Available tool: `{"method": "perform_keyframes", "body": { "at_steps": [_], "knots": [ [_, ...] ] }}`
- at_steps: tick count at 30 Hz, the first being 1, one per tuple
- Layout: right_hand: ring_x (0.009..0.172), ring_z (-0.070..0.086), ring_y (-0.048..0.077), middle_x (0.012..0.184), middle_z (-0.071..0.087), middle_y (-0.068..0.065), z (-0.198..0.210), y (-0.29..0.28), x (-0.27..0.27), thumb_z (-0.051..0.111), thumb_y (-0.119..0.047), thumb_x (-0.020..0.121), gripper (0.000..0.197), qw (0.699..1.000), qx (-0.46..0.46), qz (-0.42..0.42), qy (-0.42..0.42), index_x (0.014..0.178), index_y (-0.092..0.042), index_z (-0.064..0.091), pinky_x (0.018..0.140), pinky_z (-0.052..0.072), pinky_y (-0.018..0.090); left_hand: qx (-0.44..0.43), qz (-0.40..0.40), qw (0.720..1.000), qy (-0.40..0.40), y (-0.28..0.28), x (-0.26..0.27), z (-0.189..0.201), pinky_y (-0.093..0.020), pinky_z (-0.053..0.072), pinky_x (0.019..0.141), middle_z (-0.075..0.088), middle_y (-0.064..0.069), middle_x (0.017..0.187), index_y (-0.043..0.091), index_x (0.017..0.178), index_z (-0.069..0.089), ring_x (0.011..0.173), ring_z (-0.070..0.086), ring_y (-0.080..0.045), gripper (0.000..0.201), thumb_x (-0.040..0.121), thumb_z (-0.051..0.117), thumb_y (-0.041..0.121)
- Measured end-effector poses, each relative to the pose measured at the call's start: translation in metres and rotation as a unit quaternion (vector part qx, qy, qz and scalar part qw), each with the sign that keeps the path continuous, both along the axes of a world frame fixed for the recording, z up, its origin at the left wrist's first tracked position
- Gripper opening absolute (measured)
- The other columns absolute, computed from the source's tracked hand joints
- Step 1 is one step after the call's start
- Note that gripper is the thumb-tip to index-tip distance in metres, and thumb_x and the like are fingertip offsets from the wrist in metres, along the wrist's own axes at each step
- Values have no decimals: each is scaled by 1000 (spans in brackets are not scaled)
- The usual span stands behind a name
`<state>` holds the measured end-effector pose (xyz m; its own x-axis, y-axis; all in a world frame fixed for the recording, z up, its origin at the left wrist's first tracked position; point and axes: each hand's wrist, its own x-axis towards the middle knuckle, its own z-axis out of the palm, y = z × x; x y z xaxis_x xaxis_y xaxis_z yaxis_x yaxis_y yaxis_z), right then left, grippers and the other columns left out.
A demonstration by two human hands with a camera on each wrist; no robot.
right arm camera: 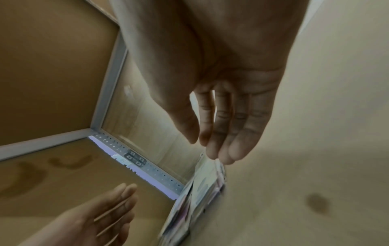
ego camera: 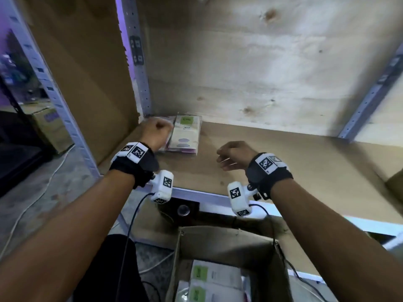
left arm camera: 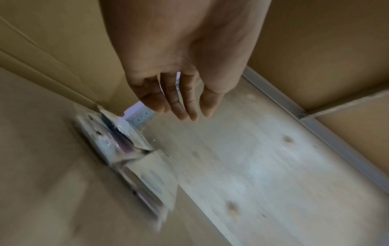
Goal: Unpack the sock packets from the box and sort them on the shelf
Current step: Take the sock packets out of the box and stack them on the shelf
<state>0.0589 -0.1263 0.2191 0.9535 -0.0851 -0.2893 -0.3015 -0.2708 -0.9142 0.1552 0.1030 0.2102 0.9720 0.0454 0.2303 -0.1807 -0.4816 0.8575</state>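
A small stack of sock packets (ego camera: 185, 134) lies flat in the back left corner of the shelf (ego camera: 283, 162); it also shows as a blurred stack of packets (left arm camera: 130, 159) in the left wrist view and as packets (right arm camera: 200, 188) in the right wrist view. My left hand (ego camera: 156, 132) hovers just left of the stack, fingers (left arm camera: 179, 106) relaxed and holding nothing. My right hand (ego camera: 234, 154) hangs above the bare shelf to the right of the stack, fingers (right arm camera: 221, 141) straight and empty. The open cardboard box (ego camera: 224, 243) stands below the shelf front with more packets (ego camera: 213, 277) inside.
Cardboard lines the left wall (ego camera: 87, 62) and a plywood panel (ego camera: 261, 62) closes the back. Perforated metal uprights (ego camera: 136, 51) frame the bay. Cables (ego camera: 130, 225) hang from both wrists. Another box (ego camera: 52, 127) sits on the floor far left.
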Motion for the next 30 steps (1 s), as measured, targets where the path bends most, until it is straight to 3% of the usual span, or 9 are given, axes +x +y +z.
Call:
{"method": "perform_keyframes", "body": {
  "at_steps": [3,9,15,18,20,21,23,26,30],
  "knots": [
    [61,56,23,77,61,12,-1,-16,-45,55,-6,97,9,1000,-9,13,12,106,-5,53,64,52,31,-16,-23,1000,13,-19,-41,-10,-25,46,86,66,1,90,21,86,66,89,58,-15,4,90,67,20],
    [64,60,23,81,64,13,-19,-49,-115,54,-7,97,8,999,-32,19,34,104,-3,56,63,55,29,-39,-93,993,57,-49,-125,-38,-30,44,73,60,2,69,23,69,58,65,54,-13,24,91,67,20],
    [62,61,21,82,65,15,-72,-68,-154,57,-7,95,5,997,-41,35,61,98,-4,60,57,53,26,44,-121,985,117,-61,-174,-91,-45,56,85,71,-23,88,5,83,66,86,68,-37,23,89,70,27],
    [62,60,22,78,63,15,-98,-65,-162,55,-2,96,6,994,-62,67,66,92,-3,59,58,53,27,70,-140,978,137,-61,-191,-112,-33,56,78,72,-12,83,8,84,69,81,68,-26,19,88,71,27],
    [60,61,19,79,64,15,-120,-63,-165,55,-3,96,8,984,-103,115,88,91,-3,61,58,54,25,114,-159,967,161,-62,-202,-134,-23,48,72,70,-5,81,11,84,70,76,63,-16,17,88,72,28],
    [56,62,13,77,64,13,-161,-73,-164,55,-3,96,9,975,-105,140,137,92,-3,62,56,54,21,138,-171,953,210,-79,-200,-175,-21,45,71,69,-3,81,13,84,70,76,61,-14,17,88,72,29],
    [46,61,4,71,63,9,-185,-68,-170,55,-4,95,13,964,-139,161,160,85,-5,62,51,53,17,161,-183,939,241,-76,-212,-192,-23,44,72,67,-2,81,17,80,67,77,59,-14,15,89,70,29],
    [56,65,14,76,67,12,-207,-64,-169,55,-2,92,19,965,-128,146,179,76,-10,59,59,56,27,168,-185,932,264,-76,-215,-210,-23,45,75,67,-2,81,21,78,66,78,61,-16,16,91,68,30],
    [54,58,17,70,63,10,-254,-61,-157,53,-5,94,13,950,-120,158,242,82,-6,57,46,45,22,169,-188,911,325,-81,-212,-250,-26,54,78,73,-7,81,14,80,69,73,64,-16,19,95,63,23]
  ]
}}
